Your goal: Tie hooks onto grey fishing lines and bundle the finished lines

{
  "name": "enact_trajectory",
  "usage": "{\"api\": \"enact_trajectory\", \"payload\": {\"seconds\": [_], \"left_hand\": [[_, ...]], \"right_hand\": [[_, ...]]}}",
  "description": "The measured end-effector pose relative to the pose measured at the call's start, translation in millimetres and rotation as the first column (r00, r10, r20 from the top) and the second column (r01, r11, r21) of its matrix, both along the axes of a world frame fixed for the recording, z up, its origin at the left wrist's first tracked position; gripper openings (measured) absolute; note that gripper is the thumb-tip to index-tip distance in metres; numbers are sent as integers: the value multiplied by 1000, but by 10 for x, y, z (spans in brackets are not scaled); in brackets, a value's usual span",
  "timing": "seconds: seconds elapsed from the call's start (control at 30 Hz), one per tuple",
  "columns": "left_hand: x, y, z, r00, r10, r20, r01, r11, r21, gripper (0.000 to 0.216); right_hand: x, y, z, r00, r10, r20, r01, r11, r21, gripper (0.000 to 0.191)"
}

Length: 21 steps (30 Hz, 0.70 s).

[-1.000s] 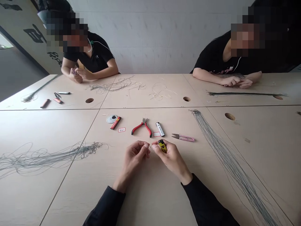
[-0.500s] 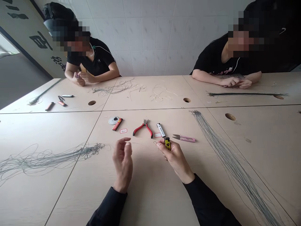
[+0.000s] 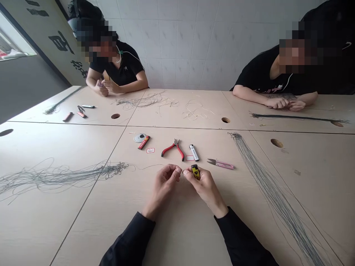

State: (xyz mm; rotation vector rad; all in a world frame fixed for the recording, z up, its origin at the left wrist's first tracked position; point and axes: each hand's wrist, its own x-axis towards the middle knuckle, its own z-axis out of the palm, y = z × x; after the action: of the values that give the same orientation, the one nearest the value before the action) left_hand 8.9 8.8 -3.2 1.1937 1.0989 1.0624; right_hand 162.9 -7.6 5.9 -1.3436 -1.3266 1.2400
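Observation:
My left hand (image 3: 165, 183) is closed in a pinch at the middle of the table, its fingertips almost meeting those of my right hand. A thin thread (image 3: 149, 167) runs from the left to its fingers. My right hand (image 3: 205, 187) is wrapped round a yellow and black lighter (image 3: 195, 172), while its thumb and forefinger pinch a fine thread end or loop too small to make out. Just beyond my hands lie red-handled pliers (image 3: 173, 148), a white lighter (image 3: 194, 152) and pink thread snips (image 3: 221, 164).
Bundles of grey-green threads lie left (image 3: 83, 176) and right (image 3: 266, 188). A red lighter (image 3: 144, 142) rests by a round silver disc (image 3: 139, 138). Two people in black sit across the table, hands on its far side. Holes (image 3: 276, 143) pierce the tabletop.
My left hand has moved right and closed beside my right hand, with the thread now drawn to it. The yellow lighter stays in my right hand. The view has shifted slightly left.

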Motion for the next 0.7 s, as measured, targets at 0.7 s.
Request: {"api": "enact_trajectory", "payload": {"seconds": [0.7], "left_hand": [[-2, -11, -14, 991, -74, -109, 73, 997, -16, 32]], "right_hand": [[40, 15, -52, 995, 42, 93, -42, 999, 5, 29]]}}
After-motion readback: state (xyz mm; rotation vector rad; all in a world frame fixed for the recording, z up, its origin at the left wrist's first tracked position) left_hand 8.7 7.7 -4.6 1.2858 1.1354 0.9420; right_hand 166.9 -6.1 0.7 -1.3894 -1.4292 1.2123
